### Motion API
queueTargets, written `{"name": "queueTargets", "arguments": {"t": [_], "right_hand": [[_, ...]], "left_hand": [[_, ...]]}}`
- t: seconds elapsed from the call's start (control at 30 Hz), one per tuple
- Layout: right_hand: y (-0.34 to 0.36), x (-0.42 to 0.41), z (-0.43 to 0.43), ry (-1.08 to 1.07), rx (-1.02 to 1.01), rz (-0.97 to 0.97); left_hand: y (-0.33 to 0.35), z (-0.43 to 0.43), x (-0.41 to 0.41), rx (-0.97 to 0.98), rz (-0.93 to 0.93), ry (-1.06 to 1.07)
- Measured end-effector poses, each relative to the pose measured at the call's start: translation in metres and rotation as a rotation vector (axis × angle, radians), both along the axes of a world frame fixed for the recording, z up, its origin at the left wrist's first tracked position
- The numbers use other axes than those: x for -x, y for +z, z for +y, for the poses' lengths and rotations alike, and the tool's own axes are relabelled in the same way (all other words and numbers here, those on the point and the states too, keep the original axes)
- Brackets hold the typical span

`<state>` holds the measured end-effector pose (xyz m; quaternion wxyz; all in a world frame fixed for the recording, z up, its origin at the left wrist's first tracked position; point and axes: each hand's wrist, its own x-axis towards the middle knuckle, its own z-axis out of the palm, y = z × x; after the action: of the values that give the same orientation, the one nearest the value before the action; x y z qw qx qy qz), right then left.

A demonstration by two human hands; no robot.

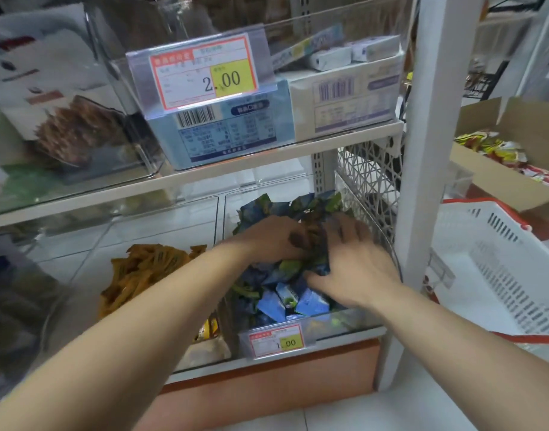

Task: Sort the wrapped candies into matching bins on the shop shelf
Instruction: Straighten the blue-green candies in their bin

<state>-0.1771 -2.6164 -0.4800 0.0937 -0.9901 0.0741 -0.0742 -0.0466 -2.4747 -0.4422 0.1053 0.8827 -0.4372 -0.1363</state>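
Both of my hands are inside the clear bin (344,320) on the lower shelf, on a heap of blue and green wrapped candies (279,301). My left hand (273,237) lies on the heap with its fingers curled into the wrappers. Beside it, my right hand (351,265) is spread over the candies, fingers reaching to the left among them; motion blur hides whether it holds any. The bin to the left (161,231) holds orange wrapped candies (142,269).
The upper shelf (204,178) carries a blue box (232,135), a white box (344,98) and a price tag reading 2.00. A white post (422,181) stands right of the bin. Beyond it sit a white basket (491,275) and a cardboard box of red-yellow packets (503,154).
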Motion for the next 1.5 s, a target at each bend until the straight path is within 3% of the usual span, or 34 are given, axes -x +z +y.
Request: {"name": "queueTargets", "arguments": {"t": [0.13, 0.3, 0.5, 0.6, 0.77, 1.13, 1.33, 1.5], "right_hand": [[-0.003, -0.008, -0.004, 0.1, -0.018, 0.202], [0.002, -0.002, 0.006, 0.066, -0.031, 0.147], [0.001, 0.003, 0.01, 0.032, 0.008, 0.154], [0.0, 0.005, 0.008, 0.028, -0.001, 0.138], [0.0, 0.003, 0.012, -0.045, -0.017, 0.195], [0.002, 0.008, 0.011, -0.069, -0.068, 0.186], [0.003, 0.01, 0.011, -0.052, -0.069, 0.163], [0.003, 0.012, 0.009, -0.041, -0.066, 0.157]], "left_hand": [[0.012, 0.026, 0.005, -0.092, 0.048, 0.01], [0.027, 0.022, 0.005, -0.085, 0.21, 0.128], [-0.002, -0.033, -0.004, -0.126, -0.197, 0.294], [-0.019, -0.039, -0.008, -0.093, -0.265, 0.198], [-0.03, -0.029, -0.015, -0.07, -0.016, 0.093], [-0.039, -0.045, -0.023, -0.318, -0.128, -0.02], [-0.037, -0.051, -0.018, -0.226, -0.123, -0.042], [-0.026, -0.033, -0.024, 0.021, 0.053, 0.067]]}}
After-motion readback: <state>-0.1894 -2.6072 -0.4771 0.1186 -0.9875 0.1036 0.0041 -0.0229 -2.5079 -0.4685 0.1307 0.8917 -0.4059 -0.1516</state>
